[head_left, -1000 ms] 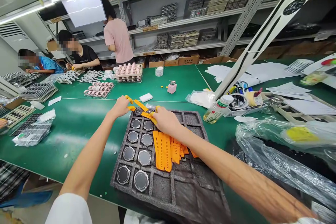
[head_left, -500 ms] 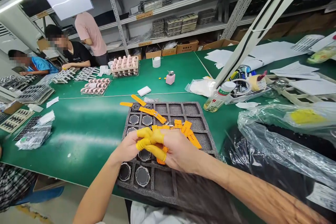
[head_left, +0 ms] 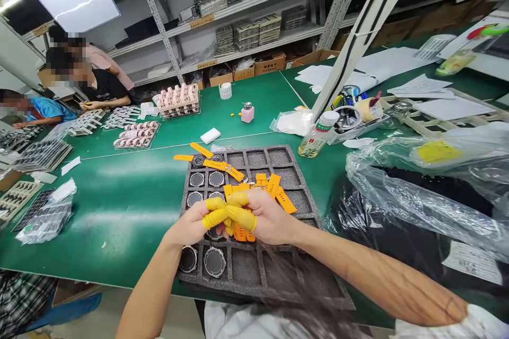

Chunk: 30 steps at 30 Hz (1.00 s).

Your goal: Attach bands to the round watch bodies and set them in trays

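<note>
My left hand (head_left: 194, 222) and my right hand (head_left: 268, 217) meet over the middle of a dark grey foam tray (head_left: 262, 291). Yellow finger cots cover several fingertips, which pinch closed against each other. Whatever lies between them, if anything, is hidden. Round watch bodies without straps (head_left: 214, 262) fill compartments on the tray's left side. At the far left corner lie watch pieces with orange straps (head_left: 217, 165). More loose orange watch straps (head_left: 284, 200) are heaped just beyond my right hand, and some orange strap shows below my fingers.
A bottle with a white cap (head_left: 316, 135) and a white lamp arm (head_left: 350, 47) stand right of the tray. Plastic-wrapped black material (head_left: 382, 222) lies at the right. Beyond are a pink pump bottle (head_left: 247, 113) and trays of pink parts (head_left: 178, 100). People sit at the far left.
The view has shifted slightly, so the scene sits further left. My fingers have changed their pinch against each other, and my hands stay together over the tray. A person in pink has bent down.
</note>
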Each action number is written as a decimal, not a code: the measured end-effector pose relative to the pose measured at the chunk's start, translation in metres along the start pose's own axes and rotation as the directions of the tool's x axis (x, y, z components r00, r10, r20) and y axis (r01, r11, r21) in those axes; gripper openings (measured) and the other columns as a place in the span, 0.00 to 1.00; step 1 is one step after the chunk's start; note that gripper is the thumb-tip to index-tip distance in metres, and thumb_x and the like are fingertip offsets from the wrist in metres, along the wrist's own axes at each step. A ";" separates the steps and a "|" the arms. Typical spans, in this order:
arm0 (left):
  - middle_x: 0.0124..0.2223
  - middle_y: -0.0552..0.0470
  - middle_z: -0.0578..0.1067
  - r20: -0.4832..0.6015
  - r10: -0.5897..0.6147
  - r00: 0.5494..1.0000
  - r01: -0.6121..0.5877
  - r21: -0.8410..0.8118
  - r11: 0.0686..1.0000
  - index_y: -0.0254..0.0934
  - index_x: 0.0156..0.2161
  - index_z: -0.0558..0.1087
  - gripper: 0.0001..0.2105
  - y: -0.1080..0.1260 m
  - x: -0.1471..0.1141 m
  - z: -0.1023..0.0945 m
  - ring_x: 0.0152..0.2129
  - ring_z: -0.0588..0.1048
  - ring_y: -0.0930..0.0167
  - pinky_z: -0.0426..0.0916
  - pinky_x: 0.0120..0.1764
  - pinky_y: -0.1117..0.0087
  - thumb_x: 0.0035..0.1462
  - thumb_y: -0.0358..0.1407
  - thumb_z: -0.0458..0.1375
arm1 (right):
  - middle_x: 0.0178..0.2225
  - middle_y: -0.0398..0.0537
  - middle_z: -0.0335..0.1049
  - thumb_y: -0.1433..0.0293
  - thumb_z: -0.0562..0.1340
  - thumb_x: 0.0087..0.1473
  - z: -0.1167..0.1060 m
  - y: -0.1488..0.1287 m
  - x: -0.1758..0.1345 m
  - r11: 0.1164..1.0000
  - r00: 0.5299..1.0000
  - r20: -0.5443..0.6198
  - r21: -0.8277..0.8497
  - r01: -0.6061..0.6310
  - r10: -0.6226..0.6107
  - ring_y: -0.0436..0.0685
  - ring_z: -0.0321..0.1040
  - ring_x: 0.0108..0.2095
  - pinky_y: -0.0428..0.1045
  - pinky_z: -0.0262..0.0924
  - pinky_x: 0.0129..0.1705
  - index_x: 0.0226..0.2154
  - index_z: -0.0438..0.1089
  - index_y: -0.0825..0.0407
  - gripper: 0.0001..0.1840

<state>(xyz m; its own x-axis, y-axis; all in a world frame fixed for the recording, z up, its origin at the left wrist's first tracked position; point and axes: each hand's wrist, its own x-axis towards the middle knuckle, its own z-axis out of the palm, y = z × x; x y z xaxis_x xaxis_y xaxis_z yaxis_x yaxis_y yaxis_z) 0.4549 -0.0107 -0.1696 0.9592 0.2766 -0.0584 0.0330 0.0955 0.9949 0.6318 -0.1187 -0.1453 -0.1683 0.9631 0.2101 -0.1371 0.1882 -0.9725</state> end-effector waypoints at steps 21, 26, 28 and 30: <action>0.51 0.42 0.79 -0.248 0.163 0.955 0.183 0.924 0.335 0.35 0.49 0.77 0.11 0.000 0.028 -0.051 0.50 0.75 0.59 0.73 0.54 0.56 0.70 0.34 0.54 | 0.57 0.63 0.73 0.61 0.73 0.60 -0.036 0.017 -0.019 0.091 0.973 -0.209 -0.972 -0.219 0.102 0.72 0.60 0.62 0.64 0.61 0.59 0.56 0.73 0.59 0.26; 0.52 0.33 0.78 -0.195 -0.054 0.979 0.192 0.980 -0.053 0.29 0.48 0.79 0.15 0.009 0.063 -0.043 0.51 0.74 0.52 0.72 0.55 0.48 0.70 0.31 0.51 | 0.53 0.63 0.74 0.60 0.74 0.59 -0.032 0.024 -0.014 -0.006 0.967 -0.232 -0.973 -0.232 0.106 0.71 0.63 0.59 0.63 0.60 0.55 0.51 0.74 0.60 0.25; 0.50 0.31 0.78 -0.186 -0.089 0.979 0.177 0.980 -0.096 0.28 0.45 0.80 0.13 0.014 0.068 -0.038 0.51 0.74 0.50 0.74 0.52 0.47 0.67 0.32 0.55 | 0.52 0.62 0.75 0.61 0.75 0.57 -0.033 0.026 -0.016 -0.003 0.971 -0.225 -0.974 -0.226 0.076 0.72 0.63 0.59 0.64 0.60 0.54 0.51 0.74 0.59 0.25; 0.48 0.30 0.79 -0.182 -0.096 0.979 0.172 0.980 -0.101 0.28 0.43 0.81 0.10 0.018 0.071 -0.032 0.50 0.75 0.49 0.75 0.51 0.48 0.64 0.32 0.59 | 0.50 0.62 0.76 0.66 0.74 0.58 -0.033 0.030 -0.019 0.000 0.977 -0.209 -0.978 -0.209 0.038 0.72 0.64 0.58 0.63 0.60 0.54 0.48 0.75 0.57 0.19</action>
<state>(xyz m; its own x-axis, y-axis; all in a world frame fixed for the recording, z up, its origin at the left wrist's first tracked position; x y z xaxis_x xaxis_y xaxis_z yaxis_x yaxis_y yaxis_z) 0.5142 0.0410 -0.1588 0.8846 0.4351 -0.1676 0.4367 -0.8991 -0.0293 0.6629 -0.1250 -0.1817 0.0343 0.9885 0.1470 0.9898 -0.0132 -0.1417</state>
